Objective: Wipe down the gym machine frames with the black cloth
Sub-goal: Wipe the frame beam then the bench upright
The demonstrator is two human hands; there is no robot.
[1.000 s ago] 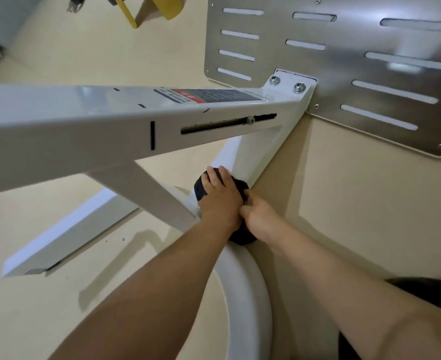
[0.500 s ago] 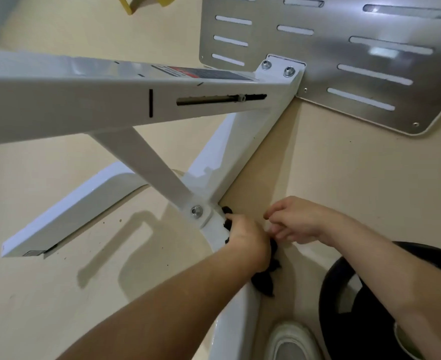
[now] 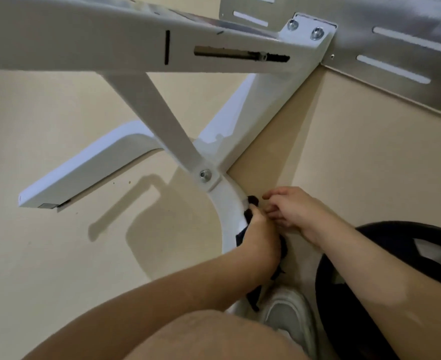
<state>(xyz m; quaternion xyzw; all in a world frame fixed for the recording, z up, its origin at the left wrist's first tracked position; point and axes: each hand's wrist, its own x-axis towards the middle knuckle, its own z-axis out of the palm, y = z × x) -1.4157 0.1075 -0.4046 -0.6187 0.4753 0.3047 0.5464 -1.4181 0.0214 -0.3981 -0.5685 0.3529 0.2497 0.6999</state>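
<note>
Two hands sit low on the white frame's curved tube (image 3: 227,209), nearer than they were a second ago. Back then both pressed the black cloth (image 3: 252,201) onto the tube on the far side of the diagonal brace (image 3: 162,113). Since then the left hand (image 3: 262,237) has dragged the cloth toward the near end, past the bolted joint (image 3: 205,175), and now clamps it against the right flank of the curve. Its fingers are hidden behind the back of the hand, wrapped round cloth and tube, and loose black folds hang out below the wrist toward the shoe (image 3: 289,315).

Half a second ago the right hand (image 3: 292,211) was lifted clear. It now sits just beside the cloth's far edge with its fingers (image 3: 271,195) half curled. I cannot tell whether they pinch the fabric or only hover at it.

By my reading, the stretch of tube beyond the joint has had its pass and the stroke is running down the near curve. The long upper beam (image 3: 84,35) and the floor-level leg (image 3: 89,165) on the left probably still need wiping.
</note>
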